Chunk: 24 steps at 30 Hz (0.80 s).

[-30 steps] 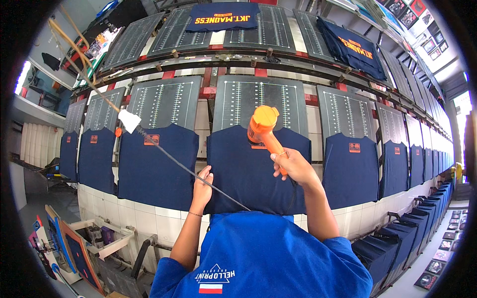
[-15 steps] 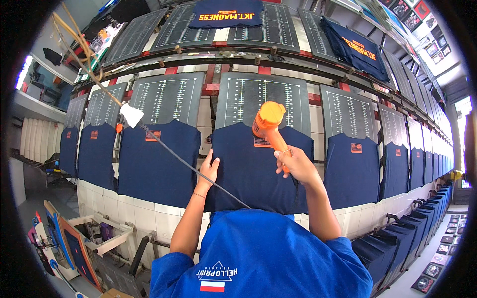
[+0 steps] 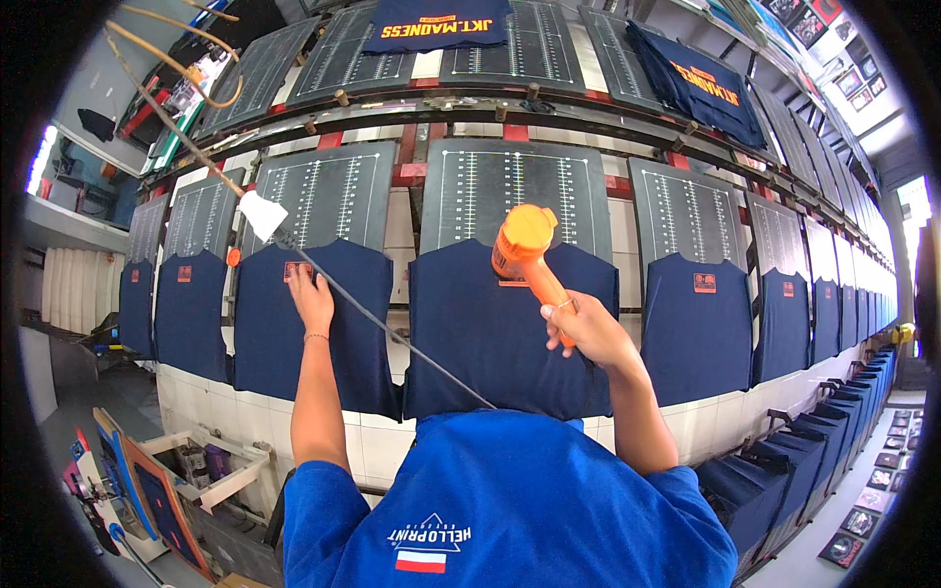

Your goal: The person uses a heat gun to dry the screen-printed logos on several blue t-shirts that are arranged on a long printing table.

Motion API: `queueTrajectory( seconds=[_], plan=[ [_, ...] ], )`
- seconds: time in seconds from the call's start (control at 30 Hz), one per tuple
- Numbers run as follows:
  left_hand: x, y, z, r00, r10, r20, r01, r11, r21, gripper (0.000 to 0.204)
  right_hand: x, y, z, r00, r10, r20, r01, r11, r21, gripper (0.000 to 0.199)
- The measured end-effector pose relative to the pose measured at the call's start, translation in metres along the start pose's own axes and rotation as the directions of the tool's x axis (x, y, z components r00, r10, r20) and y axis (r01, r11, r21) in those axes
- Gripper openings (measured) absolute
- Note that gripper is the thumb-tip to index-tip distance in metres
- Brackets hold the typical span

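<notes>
My right hand (image 3: 586, 329) grips the handle of an orange heat gun (image 3: 523, 247), whose nozzle faces the chest of the middle navy T-shirt (image 3: 490, 338) stretched over a dark printing board. Its black cable (image 3: 392, 333) runs up and left across the boards to a white connector (image 3: 262, 215) hanging on a cord. My left hand (image 3: 312, 295) lies flat on the left navy T-shirt (image 3: 270, 328), beside that shirt's small red chest print (image 3: 293, 271). My blue shirt fills the bottom of the view.
More navy shirts on boards continue left and right, such as the right-hand shirt (image 3: 704, 333). An upper row of ruled boards carries two navy shirts with yellow lettering (image 3: 436, 22). Framed screens (image 3: 147, 490) lean at lower left. Folded navy shirts (image 3: 774, 470) are stacked at lower right.
My left hand has left the middle shirt and reached up and left onto the left shirt. The heat gun stays aimed at the middle shirt's chest.
</notes>
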<state>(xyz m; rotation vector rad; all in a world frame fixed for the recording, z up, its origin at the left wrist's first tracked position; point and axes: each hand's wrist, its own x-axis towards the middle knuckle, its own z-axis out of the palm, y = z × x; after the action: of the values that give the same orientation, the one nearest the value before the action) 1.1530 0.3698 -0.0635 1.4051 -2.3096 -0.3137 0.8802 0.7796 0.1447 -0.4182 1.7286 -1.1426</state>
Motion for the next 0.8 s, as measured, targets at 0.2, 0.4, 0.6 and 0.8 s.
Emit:
queueTrajectory(
  seconds=[0.2,0.4,0.6,0.8],
  plan=[
    [0.013,-0.032,0.004,0.974,-0.223,0.024,0.209,0.941,0.267,0.068,-0.001,0.002,-0.003,1.0,-0.01,0.022,0.01,1.0,0.022,0.032],
    [0.024,-0.02,0.008,0.981,-0.187,0.05,0.165,0.941,0.294,0.067,-0.005,0.004,-0.006,1.0,0.008,-0.021,-0.007,0.999,0.037,0.029],
    [0.017,-0.001,0.021,0.997,-0.039,0.067,0.016,0.948,0.317,0.067,-0.009,0.002,-0.011,1.0,0.016,-0.022,-0.015,0.999,0.037,0.032],
    [0.013,0.01,0.024,0.988,0.031,0.153,-0.071,0.962,0.265,0.067,-0.011,0.008,-0.011,0.999,0.017,-0.046,-0.014,0.998,0.065,0.032]
  ],
)
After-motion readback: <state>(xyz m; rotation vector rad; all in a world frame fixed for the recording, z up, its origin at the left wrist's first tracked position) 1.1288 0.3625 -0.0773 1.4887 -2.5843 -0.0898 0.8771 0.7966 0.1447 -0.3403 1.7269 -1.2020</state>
